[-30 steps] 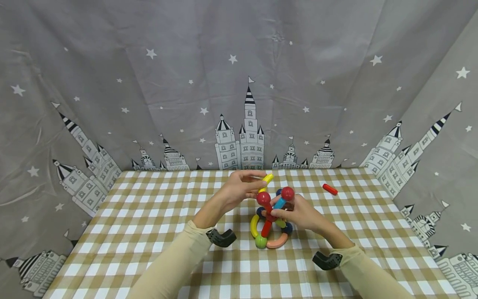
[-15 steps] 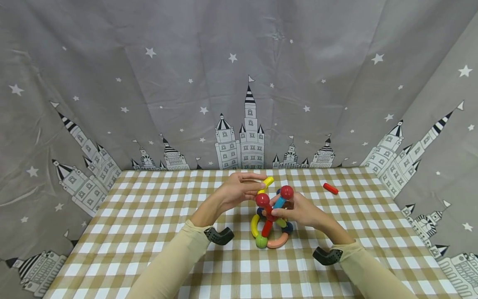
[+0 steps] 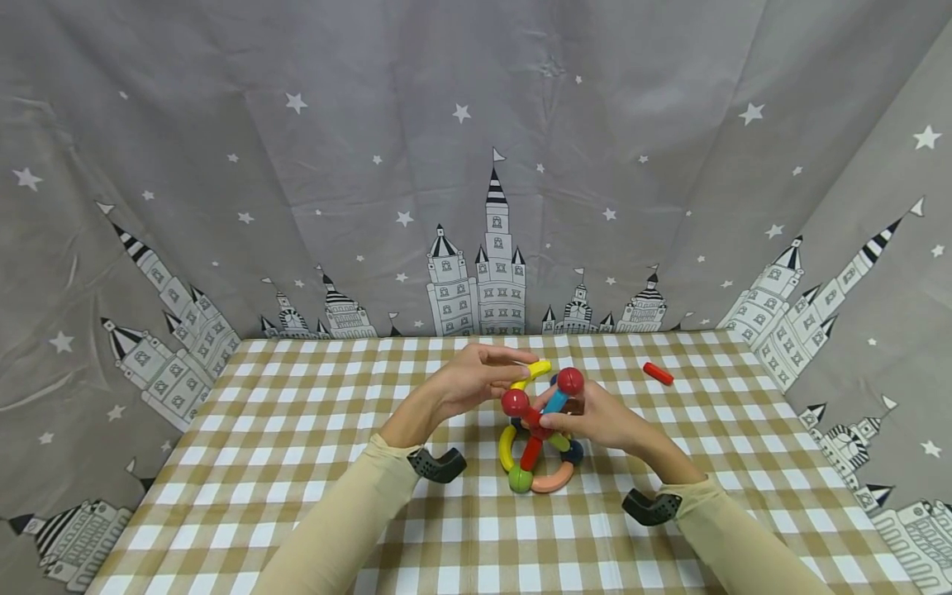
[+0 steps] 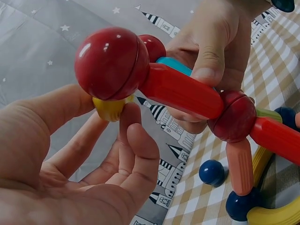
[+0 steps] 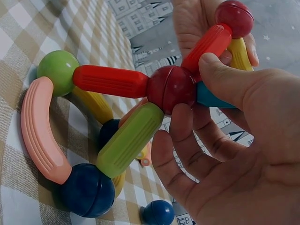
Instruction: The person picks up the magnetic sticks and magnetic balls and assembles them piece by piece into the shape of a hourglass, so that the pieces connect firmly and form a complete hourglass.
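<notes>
A toy frame of ball-and-rod magnetic pieces stands in the middle of the table. Its base ring joins a green ball (image 3: 521,479), a salmon curved rod (image 5: 42,131), a yellow curved rod (image 3: 506,450) and dark blue balls. Straight rods rise to a central red ball (image 5: 171,90). My right hand (image 3: 606,421) grips the frame near that ball, thumb against the upper red rod (image 4: 180,91) and fingers around the light-blue rod (image 3: 555,402). With thumb and fingers, my left hand (image 3: 468,382) pinches another yellow curved rod (image 3: 532,372), which meets the upper left red ball (image 3: 515,402).
One loose red rod (image 3: 658,373) lies at the back right of the checked tablecloth (image 3: 335,512). Behind the frame is a separate blue ball (image 4: 212,172). A grey curtain (image 3: 335,165) printed with castles surrounds the table's far side.
The upper left red ball has shifted left and slightly down, tilting its red rod. The yellow rod in my left hand has tipped lower, its free end toward the right. My right hand keeps its hold.
</notes>
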Tool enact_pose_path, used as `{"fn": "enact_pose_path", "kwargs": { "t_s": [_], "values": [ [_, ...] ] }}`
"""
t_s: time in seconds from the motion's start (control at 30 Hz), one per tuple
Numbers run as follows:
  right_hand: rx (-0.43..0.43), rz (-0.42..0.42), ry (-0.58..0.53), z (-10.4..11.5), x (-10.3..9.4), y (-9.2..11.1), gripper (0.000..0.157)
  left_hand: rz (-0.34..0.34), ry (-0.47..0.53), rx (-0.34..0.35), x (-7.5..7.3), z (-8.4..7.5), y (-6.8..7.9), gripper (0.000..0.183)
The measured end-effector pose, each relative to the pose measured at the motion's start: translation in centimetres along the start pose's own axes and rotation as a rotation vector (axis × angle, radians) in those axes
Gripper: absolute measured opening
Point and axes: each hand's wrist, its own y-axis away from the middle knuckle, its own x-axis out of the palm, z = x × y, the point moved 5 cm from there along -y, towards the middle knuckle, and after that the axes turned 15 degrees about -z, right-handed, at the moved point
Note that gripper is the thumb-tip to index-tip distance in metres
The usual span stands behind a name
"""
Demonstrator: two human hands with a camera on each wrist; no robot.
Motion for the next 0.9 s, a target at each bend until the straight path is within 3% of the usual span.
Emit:
{"fn": "enact_pose_path", "kwargs": {
  "t_s": [0.33, 0.9],
  "values": [
    [0.002, 0.008, 0.005, 0.01, 0.04, -0.08, 0.023, 0.028, -0.009, -0.027, -0.13, 0.49, 0.01, 0.032],
    [0.046, -0.003, 0.007, -0.16, 0.01, -0.03, 0.029, 0.070, -0.020, 0.002, 0.22, 0.36, 0.23, 0.032]
  ]
}}
